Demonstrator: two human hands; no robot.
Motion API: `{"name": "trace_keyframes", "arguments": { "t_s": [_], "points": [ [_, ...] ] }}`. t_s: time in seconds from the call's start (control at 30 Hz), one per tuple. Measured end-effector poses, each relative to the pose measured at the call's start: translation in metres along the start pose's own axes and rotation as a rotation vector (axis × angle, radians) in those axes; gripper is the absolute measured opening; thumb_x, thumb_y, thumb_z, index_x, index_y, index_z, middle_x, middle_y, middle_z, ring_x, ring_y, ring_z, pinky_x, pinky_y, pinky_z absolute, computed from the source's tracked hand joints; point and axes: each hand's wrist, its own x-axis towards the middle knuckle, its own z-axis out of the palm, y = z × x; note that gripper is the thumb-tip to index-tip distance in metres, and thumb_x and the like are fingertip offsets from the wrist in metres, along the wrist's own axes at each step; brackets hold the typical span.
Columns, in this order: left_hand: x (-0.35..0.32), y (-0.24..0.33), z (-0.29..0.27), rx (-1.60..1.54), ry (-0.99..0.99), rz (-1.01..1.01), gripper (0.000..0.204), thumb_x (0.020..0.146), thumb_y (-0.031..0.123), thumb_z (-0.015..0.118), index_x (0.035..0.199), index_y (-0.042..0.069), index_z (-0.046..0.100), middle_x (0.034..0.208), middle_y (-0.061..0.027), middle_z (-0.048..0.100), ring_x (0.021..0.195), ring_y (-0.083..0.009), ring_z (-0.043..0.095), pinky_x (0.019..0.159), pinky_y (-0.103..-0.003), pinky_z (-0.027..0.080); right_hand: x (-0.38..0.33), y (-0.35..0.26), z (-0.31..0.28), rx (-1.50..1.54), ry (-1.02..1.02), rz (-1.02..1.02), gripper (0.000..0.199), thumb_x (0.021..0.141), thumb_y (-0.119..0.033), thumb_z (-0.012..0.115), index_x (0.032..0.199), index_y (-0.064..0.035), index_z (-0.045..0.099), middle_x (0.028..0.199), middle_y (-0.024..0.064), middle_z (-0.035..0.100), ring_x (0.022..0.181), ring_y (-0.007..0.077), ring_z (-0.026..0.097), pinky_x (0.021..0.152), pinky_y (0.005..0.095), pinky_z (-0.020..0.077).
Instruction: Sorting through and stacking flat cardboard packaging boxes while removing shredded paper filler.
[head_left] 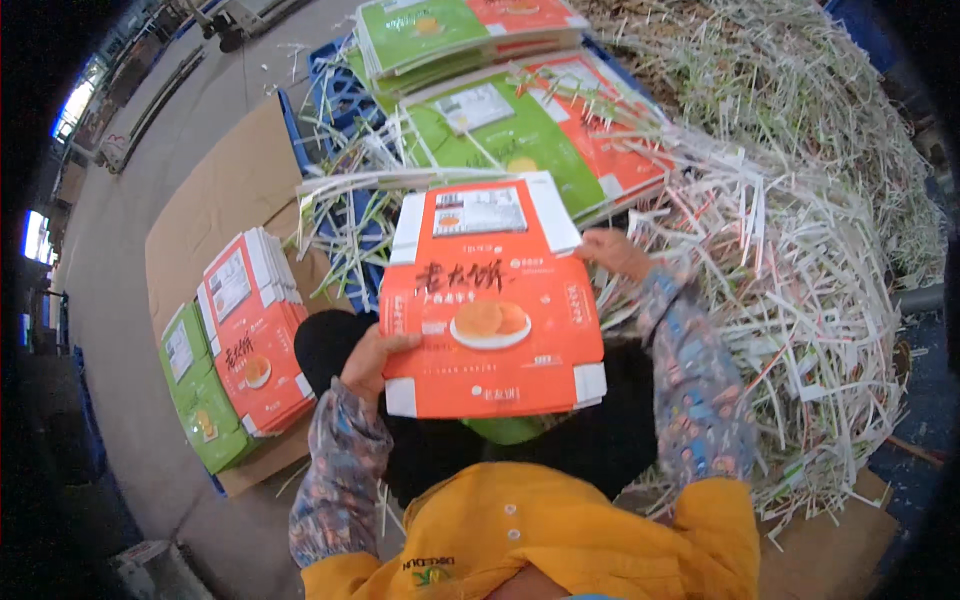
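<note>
A flat, unfolded red carton blank [545, 285] with white corner flaps and a picture of round cakes lies tilted in front of me, above my lap. It may be several sheets thick; the edge does not show clearly. My left hand [368, 362] is closed on its left edge, thumb on the printed face. At the upper right side, my right hand [615, 253] pinches the white flap, fingers partly hidden. Something green [503, 429] shows beneath the blank's near edge.
Left, a stack of red blanks [262, 330] and green blanks [200, 385] rests on a cardboard sheet [215, 190]. Ahead, green-and-red sheets [480, 130] are piled on a blue plastic pallet [340, 85]. Shredded paper strips [760, 260] heap up on the right.
</note>
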Motion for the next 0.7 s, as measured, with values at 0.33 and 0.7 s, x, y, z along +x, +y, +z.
{"name": "trace_keyframes", "arguments": {
  "t_s": [0.33, 0.7],
  "points": [
    [-0.057, 0.114, -0.043, 0.481, 0.146, -0.059, 0.053, 0.063, 0.000, 0.062, 0.113, -0.001, 0.043, 0.100, -0.0101, 0.057, 0.089, -0.0204, 0.056, 0.079, -0.031, 0.044, -0.004, 0.005, -0.139, -1.014, 0.227, 0.059, 0.033, 0.076, -0.038, 0.049, 0.083, -0.0066, 0.057, 0.076, 0.0132, 0.057, 0.073, 0.0304, 0.055, 0.064, 0.0392, 0.0406],
    [-0.186, 0.190, -0.031, 0.866, 0.186, 0.032, 0.055, 0.059, -0.002, 0.066, 0.111, 0.000, 0.047, 0.102, -0.0062, 0.056, 0.092, -0.0133, 0.052, 0.079, -0.029, 0.043, -0.007, 0.027, -0.255, -1.054, 0.801, 0.085, 0.030, 0.080, -0.029, 0.041, 0.086, -0.0054, 0.057, 0.083, 0.0170, 0.058, 0.081, 0.0351, 0.055, 0.069, 0.0419, 0.0430]
  ]
}}
